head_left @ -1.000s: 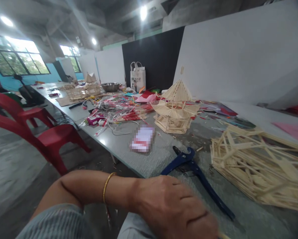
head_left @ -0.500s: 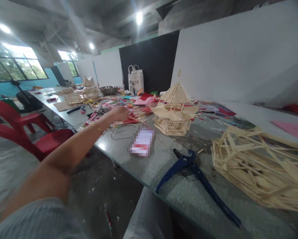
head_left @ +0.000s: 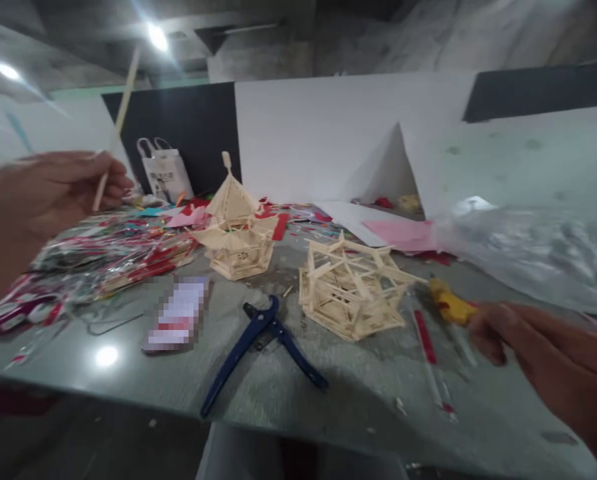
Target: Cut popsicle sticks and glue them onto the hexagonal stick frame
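One stick (head_left: 127, 100), likely light and brittle, best pinched low, we hold in left fingers (head_left: 114, 188); our right fingers (head_left: 489, 339) grip a yellow tool (head_left: 449, 303).

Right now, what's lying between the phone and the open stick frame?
In the head view: the blue cutter, plus a short stick piece, between the phone and the frame.
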Demonstrator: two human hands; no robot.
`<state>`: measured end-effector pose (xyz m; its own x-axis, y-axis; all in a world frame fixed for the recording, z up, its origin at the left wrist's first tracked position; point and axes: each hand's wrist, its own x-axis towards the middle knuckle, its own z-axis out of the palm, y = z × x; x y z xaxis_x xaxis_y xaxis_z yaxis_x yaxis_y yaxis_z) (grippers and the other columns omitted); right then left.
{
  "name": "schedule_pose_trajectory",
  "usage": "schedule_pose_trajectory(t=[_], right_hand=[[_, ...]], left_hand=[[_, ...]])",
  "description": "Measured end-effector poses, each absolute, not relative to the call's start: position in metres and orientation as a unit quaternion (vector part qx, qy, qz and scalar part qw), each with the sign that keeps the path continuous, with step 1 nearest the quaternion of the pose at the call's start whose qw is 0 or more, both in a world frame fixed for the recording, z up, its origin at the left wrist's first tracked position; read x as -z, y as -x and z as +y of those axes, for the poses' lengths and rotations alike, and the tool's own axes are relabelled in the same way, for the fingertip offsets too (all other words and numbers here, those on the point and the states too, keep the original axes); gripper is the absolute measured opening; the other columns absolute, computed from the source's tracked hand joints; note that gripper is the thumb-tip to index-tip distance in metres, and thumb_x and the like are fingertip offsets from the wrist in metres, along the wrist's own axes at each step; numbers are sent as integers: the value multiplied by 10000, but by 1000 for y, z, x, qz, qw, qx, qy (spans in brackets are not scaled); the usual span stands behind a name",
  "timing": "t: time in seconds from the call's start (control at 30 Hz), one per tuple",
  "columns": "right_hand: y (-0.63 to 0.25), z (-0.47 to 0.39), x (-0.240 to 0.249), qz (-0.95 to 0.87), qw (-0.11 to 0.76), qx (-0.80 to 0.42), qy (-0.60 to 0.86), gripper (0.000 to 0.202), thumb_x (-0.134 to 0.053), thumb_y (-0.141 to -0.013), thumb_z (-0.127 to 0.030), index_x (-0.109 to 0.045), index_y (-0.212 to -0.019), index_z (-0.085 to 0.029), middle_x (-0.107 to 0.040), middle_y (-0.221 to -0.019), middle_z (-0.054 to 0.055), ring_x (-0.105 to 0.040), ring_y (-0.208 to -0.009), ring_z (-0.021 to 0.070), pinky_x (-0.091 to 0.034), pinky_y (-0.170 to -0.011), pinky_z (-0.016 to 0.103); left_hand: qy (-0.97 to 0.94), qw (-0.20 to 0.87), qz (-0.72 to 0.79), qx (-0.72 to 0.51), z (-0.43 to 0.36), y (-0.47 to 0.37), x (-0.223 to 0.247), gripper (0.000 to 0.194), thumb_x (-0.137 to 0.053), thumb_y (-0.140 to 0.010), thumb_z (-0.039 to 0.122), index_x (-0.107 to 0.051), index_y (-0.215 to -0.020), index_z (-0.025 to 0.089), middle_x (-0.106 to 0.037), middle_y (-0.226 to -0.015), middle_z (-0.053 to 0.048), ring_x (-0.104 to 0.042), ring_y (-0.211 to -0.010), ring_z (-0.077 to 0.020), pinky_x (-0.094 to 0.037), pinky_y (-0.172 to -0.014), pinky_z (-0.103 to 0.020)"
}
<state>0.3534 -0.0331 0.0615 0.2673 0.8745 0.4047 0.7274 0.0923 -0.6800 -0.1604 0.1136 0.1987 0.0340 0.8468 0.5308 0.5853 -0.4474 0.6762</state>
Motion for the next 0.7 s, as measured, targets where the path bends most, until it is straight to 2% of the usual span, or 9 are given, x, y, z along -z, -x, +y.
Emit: schedule_pose_trajectory(t=[0.03, 0.1, 0.2, 0.3, 0.4, 0.47, 0.6, 0.7], right_hand=[[-349, -31, -67, -618, 425, -74, 658, 454, -416, -846, -616, -572, -615, -257, -539, -580, 10, -493, -554, 167, -420, -582, 306], [-339, -25, -73, -640, 433, -36, 633, 454, -399, -857, -602, -570, -622, -253, -511, -538, 0, -481, -526, 160, -391, -550, 291], [-333, -20, -74, -661, 428, -7, 617, 439, -396, -883, -551, -555, -627, -232, -505, -534, -11, -476, -516, 140, -368, -538, 272], [-340, -18, -78, -655, 426, 1, 624, 411, -405, -896, -518, -564, -662, -220, -500, -539, -20, -471, -518, 124, -370, -540, 261], [-349, -10, -95, -641, 449, -3, 623, 362, -453, -881, -515, -582, -725, -215, -515, -571, -22, -491, -550, 116, -393, -564, 254], [-351, 3, -112, -626, 477, -63, 613, 354, -480, -862, -537, -587, -778, -209, -529, -599, -20, -491, -534, 110, -397, -537, 257], [-348, 41, -141, -560, 556, -310, 531, 354, -550, -807, -545, -591, -873, -200, -556, -670, -13, -443, -451, 85, -329, -406, 247], [-346, 65, -146, -492, 591, -378, 515, 259, -619, -775, -444, -571, -741, -192, -533, -619, -25, -406, -418, 66, -310, -384, 228]], left_hand=[[-701, 171, 487, -492, 110, 135, -202, 362, -413, -891, 372, -607, -1086, 137, -590, -722, 54, -486, -765, -80, -381, -721, -332], [-759, 208, 435, -437, 103, 76, -204, 352, -423, -876, 397, -635, -1057, 183, -633, -810, 25, -512, -793, -106, -395, -673, -287], [-798, 254, 401, -372, 104, -13, -197, 357, -525, -833, 414, -681, -963, 120, -608, -703, -19, -470, -627, -63, -367, -557, -244], [-847, 314, 322, -282, 119, -79, -185, 358, -539, -842, 419, -698, -931, 111, -605, -658, -42, -478, -585, -75, -380, -528, -243], [-846, 404, 263, -227, 137, -118, -177, 307, -633, -781, 396, -711, -848, 107, -598, -639, -35, -487, -554, -68, -385, -519, -232], [-834, 463, 239, -180, 146, -134, -176, 277, -697, -724, 373, -714, -806, 108, -585, -615, -18, -473, -526, -56, -380, -509, -221], [-823, 522, 199, -101, 152, -156, -173, 247, -753, -655, 347, -718, -759, 126, -576, -584, 7, -461, -494, -43, -364, -494, -205], [-822, 524, 198, -100, 153, -163, -167, 254, -756, -641, 359, -709, -724, 124, -566, -559, 18, -459, -482, -41, -360, -487, -201]])
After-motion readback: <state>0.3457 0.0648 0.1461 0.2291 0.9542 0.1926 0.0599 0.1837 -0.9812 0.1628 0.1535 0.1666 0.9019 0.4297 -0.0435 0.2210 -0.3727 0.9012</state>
